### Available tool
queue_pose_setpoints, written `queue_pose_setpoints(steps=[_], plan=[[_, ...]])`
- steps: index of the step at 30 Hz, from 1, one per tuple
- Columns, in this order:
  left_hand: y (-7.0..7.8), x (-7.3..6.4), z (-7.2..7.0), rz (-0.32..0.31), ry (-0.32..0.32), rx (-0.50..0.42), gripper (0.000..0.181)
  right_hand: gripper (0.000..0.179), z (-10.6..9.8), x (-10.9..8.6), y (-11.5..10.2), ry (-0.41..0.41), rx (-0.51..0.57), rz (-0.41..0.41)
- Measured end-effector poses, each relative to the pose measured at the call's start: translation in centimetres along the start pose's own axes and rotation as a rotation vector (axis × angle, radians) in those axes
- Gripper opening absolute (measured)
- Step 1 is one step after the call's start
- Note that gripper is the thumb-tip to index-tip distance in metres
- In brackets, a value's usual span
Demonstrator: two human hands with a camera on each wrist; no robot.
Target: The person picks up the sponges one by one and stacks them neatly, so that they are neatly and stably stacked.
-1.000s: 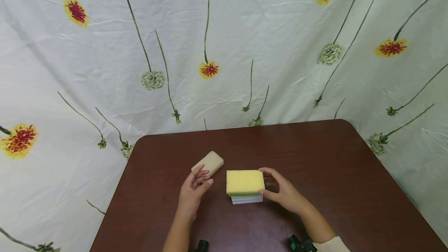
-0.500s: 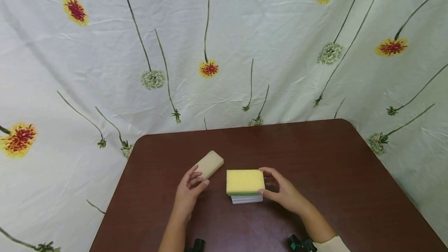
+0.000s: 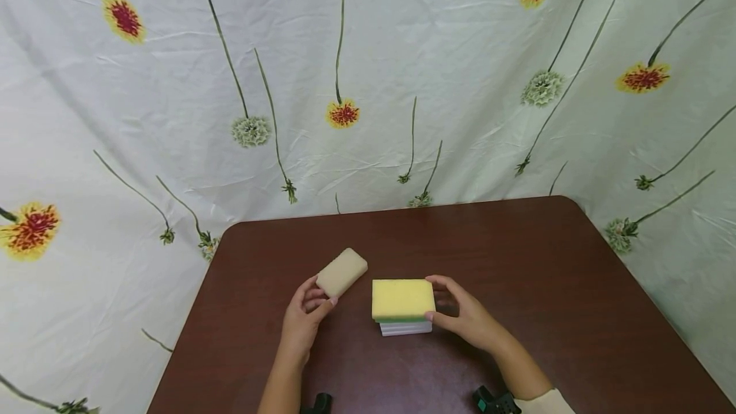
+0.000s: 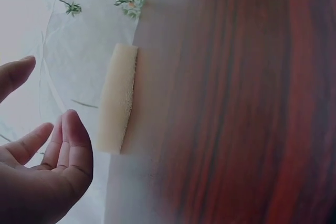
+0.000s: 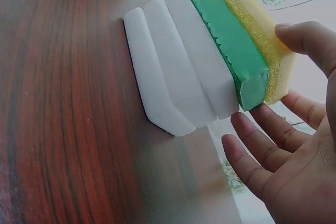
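Observation:
A cream sponge (image 3: 342, 272) lies slanted on the table. My left hand (image 3: 301, 319) is at its near left end, thumb and fingers spread apart; in the left wrist view the fingers (image 4: 76, 135) sit beside the sponge, and contact is unclear. To the right stands a stack: white blocks (image 5: 173, 61) at the bottom, a green layer (image 5: 228, 40) above, a yellow sponge (image 3: 402, 299) on top. My right hand (image 3: 468, 318) holds the yellow sponge's right end, thumb at the near corner and index finger at the far one; the other fingers are beside the stack.
The dark brown table (image 3: 489, 241) has a rounded far edge. Behind it hangs a white cloth (image 3: 374, 50) printed with flowers. A black device (image 3: 496, 400) is at the right wrist, and another (image 3: 317, 403) at the left.
My left hand has drawn back to the left from over the cream sponge, uncovering its near end. The right hand and the stack stay in place.

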State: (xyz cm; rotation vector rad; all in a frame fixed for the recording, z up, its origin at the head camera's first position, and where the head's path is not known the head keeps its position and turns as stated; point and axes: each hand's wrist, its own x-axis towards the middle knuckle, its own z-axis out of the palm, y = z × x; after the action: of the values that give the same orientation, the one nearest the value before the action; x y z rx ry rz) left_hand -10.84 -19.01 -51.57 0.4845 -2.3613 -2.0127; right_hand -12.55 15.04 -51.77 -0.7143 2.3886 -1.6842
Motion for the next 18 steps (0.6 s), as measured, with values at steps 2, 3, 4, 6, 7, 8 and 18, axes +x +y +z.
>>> queue_pose_setpoints(steps=[2,3,4,6,7,8,18], plan=[[-0.1,0.0,-0.1,-0.008,-0.008,0.018,0.076,0.067,0.0,0.0,0.0,-0.002,0.002,0.006],[-0.1,0.0,-0.2,-0.013,-0.011,0.023,0.077,0.067,0.0,0.0,0.0,-0.003,0.007,0.016],[-0.1,0.0,-0.2,-0.018,-0.013,0.028,0.078,0.067,0.0,0.0,-0.1,-0.005,0.012,0.025],[-0.2,0.1,-0.3,-0.028,-0.018,0.039,0.078,0.068,0.0,0.0,-0.1,-0.009,0.017,0.04],[-0.2,0.1,-0.3,-0.033,-0.02,0.047,0.078,0.068,0.0,0.0,-0.2,-0.011,0.018,0.046],[-0.3,0.2,-0.3,-0.037,-0.022,0.055,0.079,0.067,0.0,0.0,-0.2,-0.012,0.018,0.05],[-0.8,1.1,-0.5,-0.063,-0.037,0.115,0.084,0.068,0.0,0.0,-0.5,-0.02,0.019,0.062]])
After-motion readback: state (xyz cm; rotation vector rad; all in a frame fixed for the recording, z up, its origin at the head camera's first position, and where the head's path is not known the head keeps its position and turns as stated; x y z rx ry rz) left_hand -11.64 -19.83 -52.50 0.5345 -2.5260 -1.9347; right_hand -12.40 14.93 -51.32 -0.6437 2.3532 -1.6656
